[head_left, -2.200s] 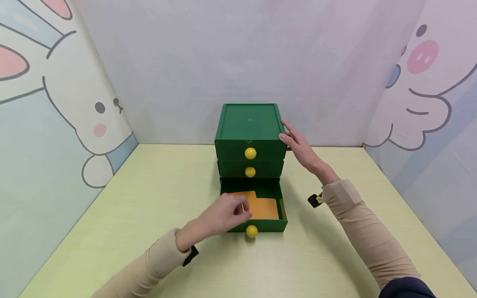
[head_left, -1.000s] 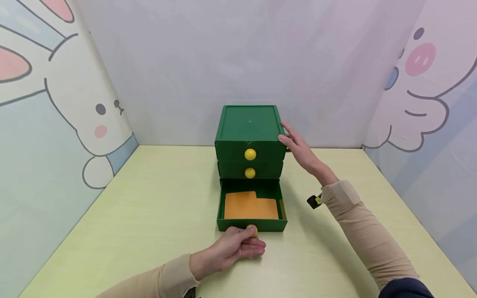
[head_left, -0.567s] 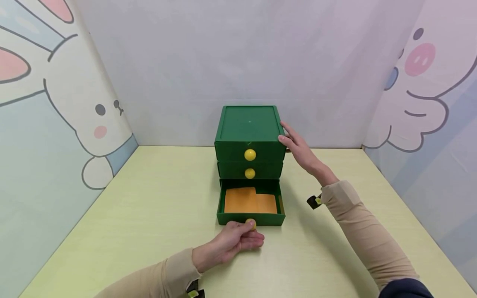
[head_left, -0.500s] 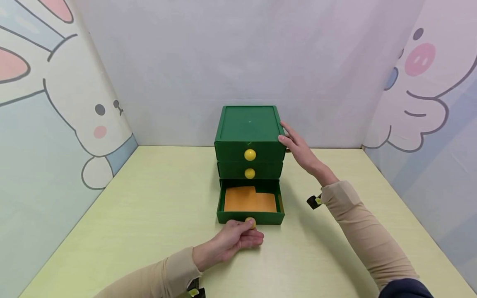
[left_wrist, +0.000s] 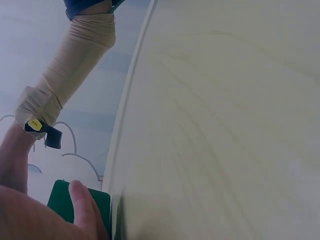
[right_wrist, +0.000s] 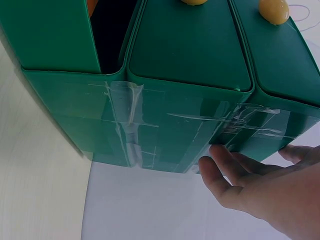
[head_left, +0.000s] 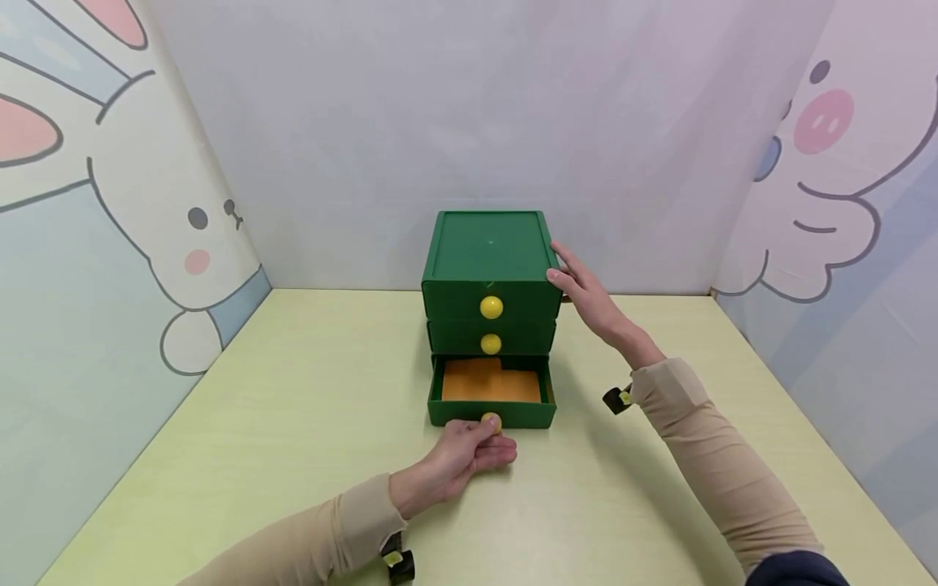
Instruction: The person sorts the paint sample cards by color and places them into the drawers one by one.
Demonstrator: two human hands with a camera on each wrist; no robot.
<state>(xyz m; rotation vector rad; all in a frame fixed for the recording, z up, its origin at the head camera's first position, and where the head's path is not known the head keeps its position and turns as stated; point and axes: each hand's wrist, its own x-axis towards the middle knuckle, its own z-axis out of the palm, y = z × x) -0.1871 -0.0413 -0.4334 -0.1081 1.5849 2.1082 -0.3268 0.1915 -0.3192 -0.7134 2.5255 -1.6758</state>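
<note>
A green three-drawer cabinet [head_left: 491, 244] stands on the table, its bottom drawer [head_left: 493, 415] partly out. Orange paper-like pieces [head_left: 469, 382] lie flat in that drawer. My left hand [head_left: 462, 456] holds the drawer's yellow knob [head_left: 489, 422], thumb on it and the other fingers stretched out below. In the left wrist view the thumb [left_wrist: 82, 205] shows against green, and the knob is hidden. My right hand [head_left: 589, 297] rests against the cabinet's right side near the top. The right wrist view shows those fingers [right_wrist: 220, 172] beside clear tape [right_wrist: 250, 120] on the side wall.
Yellow knobs mark the shut top drawer [head_left: 454, 301] and middle drawer [head_left: 454, 336]. The pale table [head_left: 330, 366] meets a plain back wall [head_left: 330, 163] behind the cabinet. Cartoon-printed walls [head_left: 132, 244] flank both sides.
My left hand went from over the orange pieces down to the knob. Since then hand and bottom drawer have moved inward toward the cabinet. The right hand has kept its place.
</note>
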